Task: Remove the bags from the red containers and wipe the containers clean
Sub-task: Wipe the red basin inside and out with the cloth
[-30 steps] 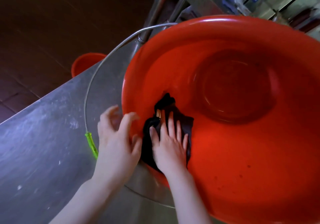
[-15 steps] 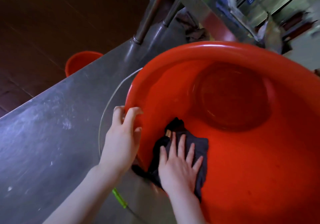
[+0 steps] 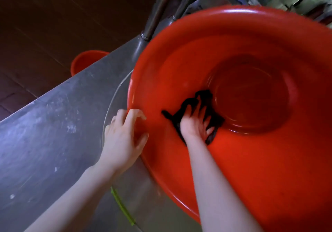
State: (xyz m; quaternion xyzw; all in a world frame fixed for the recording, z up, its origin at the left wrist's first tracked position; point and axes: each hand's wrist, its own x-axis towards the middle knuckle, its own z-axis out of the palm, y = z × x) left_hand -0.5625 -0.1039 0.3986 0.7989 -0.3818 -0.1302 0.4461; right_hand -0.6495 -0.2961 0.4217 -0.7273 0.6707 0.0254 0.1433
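- The large red round plastic basin (image 3: 242,169) sits on the scuffed stainless-steel tabletop (image 3: 45,138). It seems tipped so that its open mouth faces the person, which brings the inner wall and the round flat bottom within reach of an arm.
- No bag shows inside the basin, so I judge the bag step finished for this container and the wiping under way.
- The left hand (image 3: 124,138) is at the near-left rim, fingers curled over the edge and thumb on the inner side. It grips the rim, most likely to hold the tilt and stop the basin sliding or turning under the rubbing.
- The right hand (image 3: 195,124) reaches inside with its fingers spread and fairly straight, pressing the crumpled dark cloth (image 3: 204,97) against the sloping wall just beside the bottom. It presses rather than clutches. Spread fingers cover more surface per stroke and keep the cloth from balling up.
- The cloth is bunched ahead of the fingertips and blurred, so its fold cannot be read.
- A thin metal wire hoop with a green sleeve (image 3: 124,208) lies on the tabletop, partly under the basin. What it is for is unclear.
- A smaller red plastic container (image 3: 86,59) stands on the dark tiled floor beyond the tabletop edge, well apart from both hands. Its inside is hidden, so whether it still needs wiping cannot be told.
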